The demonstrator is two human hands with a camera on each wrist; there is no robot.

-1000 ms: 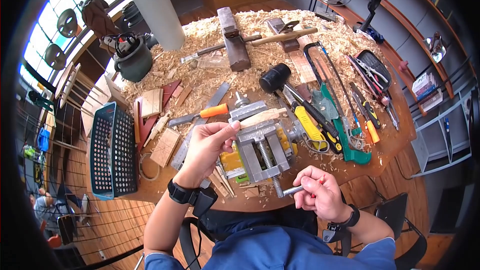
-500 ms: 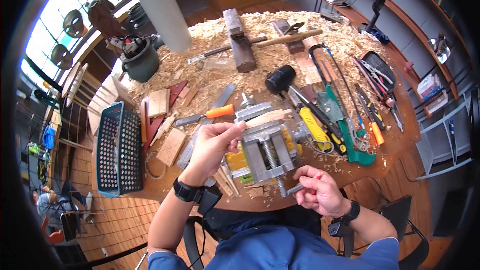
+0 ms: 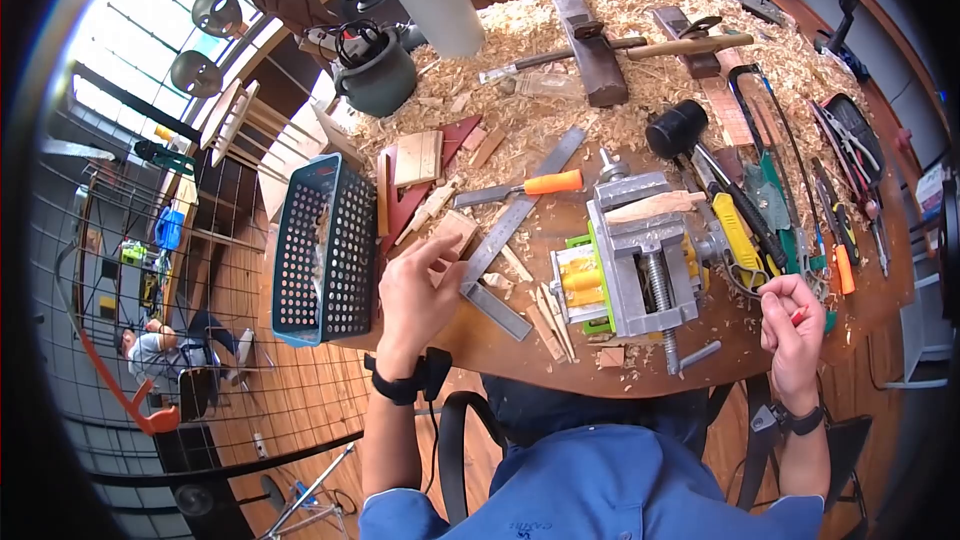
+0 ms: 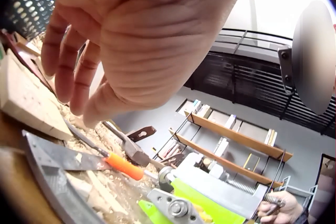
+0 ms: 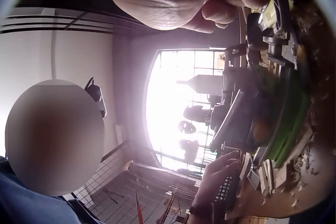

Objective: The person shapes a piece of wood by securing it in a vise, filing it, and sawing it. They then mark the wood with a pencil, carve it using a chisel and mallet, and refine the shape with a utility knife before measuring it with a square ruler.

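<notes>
A pale carved piece of wood (image 3: 655, 208) is clamped between the jaws of a grey metal vise (image 3: 640, 295). My left hand (image 3: 415, 290) hovers with loosely bent fingers, empty, left of the vise near a small wooden block (image 3: 458, 228). An orange-handled chisel (image 3: 550, 183) lies beyond it, across a metal ruler. To the right of the vise, my right hand (image 3: 792, 335) has curled fingers around a small, thin red object (image 3: 800, 315), mostly hidden by the fingers. The vise's handle bar (image 3: 700, 358) stands apart from both hands.
A perforated teal basket (image 3: 283, 280) stands at the left table edge. Right of the vise lie a black mallet (image 3: 677, 128), a yellow utility knife (image 3: 735, 230) and saws. Wood shavings and wooden planes (image 3: 590, 45) cover the back; a green pot (image 3: 375, 85) stands back left.
My left hand has left the wood in the vise and moved left. My right hand has let go of the vise handle and moved right and up, keeping the red object. The head view has shifted.
</notes>
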